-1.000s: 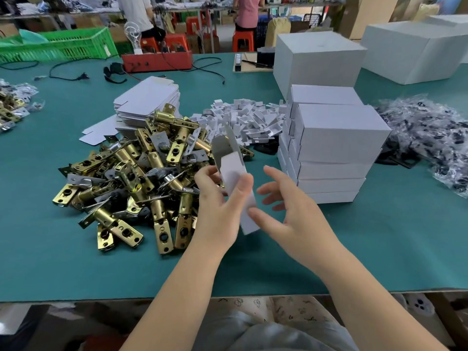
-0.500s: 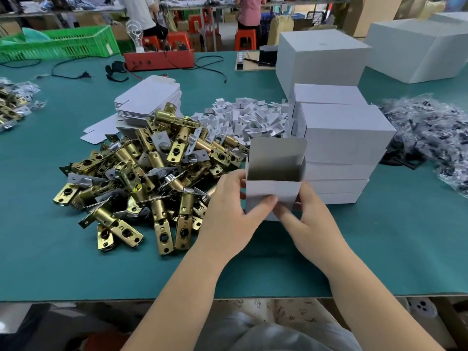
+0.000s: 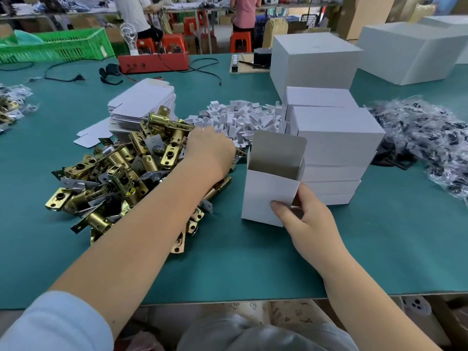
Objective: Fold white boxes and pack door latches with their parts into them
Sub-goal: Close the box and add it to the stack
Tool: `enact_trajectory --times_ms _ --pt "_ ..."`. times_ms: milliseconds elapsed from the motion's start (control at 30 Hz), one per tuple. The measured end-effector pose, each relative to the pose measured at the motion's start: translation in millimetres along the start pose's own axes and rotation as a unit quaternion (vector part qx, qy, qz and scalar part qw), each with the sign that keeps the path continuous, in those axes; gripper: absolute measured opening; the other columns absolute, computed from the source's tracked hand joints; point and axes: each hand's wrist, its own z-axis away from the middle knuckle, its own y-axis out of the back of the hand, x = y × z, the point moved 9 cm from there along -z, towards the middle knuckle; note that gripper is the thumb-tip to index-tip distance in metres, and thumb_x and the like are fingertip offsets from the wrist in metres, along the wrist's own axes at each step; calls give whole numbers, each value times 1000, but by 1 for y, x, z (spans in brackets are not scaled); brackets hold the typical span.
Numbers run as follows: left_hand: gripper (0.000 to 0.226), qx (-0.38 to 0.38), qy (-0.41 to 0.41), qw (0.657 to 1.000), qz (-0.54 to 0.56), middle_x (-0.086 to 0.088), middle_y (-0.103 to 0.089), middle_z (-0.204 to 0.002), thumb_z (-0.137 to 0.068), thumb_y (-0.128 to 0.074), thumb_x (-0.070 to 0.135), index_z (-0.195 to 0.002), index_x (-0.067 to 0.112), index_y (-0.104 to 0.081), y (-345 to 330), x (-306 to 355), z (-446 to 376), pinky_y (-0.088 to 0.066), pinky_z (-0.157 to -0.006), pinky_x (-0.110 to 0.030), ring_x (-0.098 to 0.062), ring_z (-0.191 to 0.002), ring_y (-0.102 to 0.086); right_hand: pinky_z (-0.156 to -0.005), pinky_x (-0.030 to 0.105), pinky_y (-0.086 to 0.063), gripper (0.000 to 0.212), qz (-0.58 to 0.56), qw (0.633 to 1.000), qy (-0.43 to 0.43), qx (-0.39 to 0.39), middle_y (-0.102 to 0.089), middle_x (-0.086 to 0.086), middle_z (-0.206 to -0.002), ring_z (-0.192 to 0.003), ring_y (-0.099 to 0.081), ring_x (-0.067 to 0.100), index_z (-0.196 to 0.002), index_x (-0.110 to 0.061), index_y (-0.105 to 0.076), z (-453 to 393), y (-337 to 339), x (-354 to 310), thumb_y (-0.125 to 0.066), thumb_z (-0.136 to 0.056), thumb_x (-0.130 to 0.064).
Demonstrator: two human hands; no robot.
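Note:
A small white box (image 3: 263, 193) stands upright on the green table, its top flap open. My right hand (image 3: 304, 219) grips its lower right corner, thumb on the front face. My left hand (image 3: 210, 150) reaches over the heap of brass door latches (image 3: 121, 173), at its far right edge beside the pile of small white card pieces (image 3: 243, 117). The fingers point down and away, so whether they hold anything is hidden. A stack of flat unfolded box blanks (image 3: 141, 105) lies behind the latches.
Closed white boxes (image 3: 334, 148) are stacked right behind the open box, a bigger white carton (image 3: 314, 59) beyond them. Bagged dark parts (image 3: 425, 143) lie at the right. A red tray (image 3: 154, 62), cables and a green crate (image 3: 55, 46) sit at the back.
The box went from held in both hands to standing on the table in my right hand alone. My left hand let go and moved up left onto the latch heap.

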Motion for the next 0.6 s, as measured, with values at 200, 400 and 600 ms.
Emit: enact_trajectory --times_ms 200,400,600 --pt "31 -48 -35 998 -20 -6 -55 -126 -94 -47 12 -123 16 -60 -8 10 -4 -31 -83 -36 -29 -121 -47 -65 3 -43 35 4 1000 -4 2 -61 -39 -96 -86 -59 -10 -97 -58 -50 -1 2 2 -60 -91 -26" --pt "23 20 0 1000 -6 -7 -64 -106 -91 -52 7 -109 17 -62 12 1 -1 -32 -73 -35 -27 -108 -53 -65 5 -44 42 22 1000 4 1 -59 -41 -98 -90 -58 -12 -97 -67 -45 0 1 -1 -61 -90 -29" --pt "24 273 115 892 340 -3 -63 -79 -97 -57 32 -96 11 -68 63 -68 40 -39 -57 -24 -21 -71 -55 -71 31 -54 33 63 998 -21 25 -63 -25 -88 -79 -60 2 -98 -30 -53 0 4 7 -64 -76 -51"
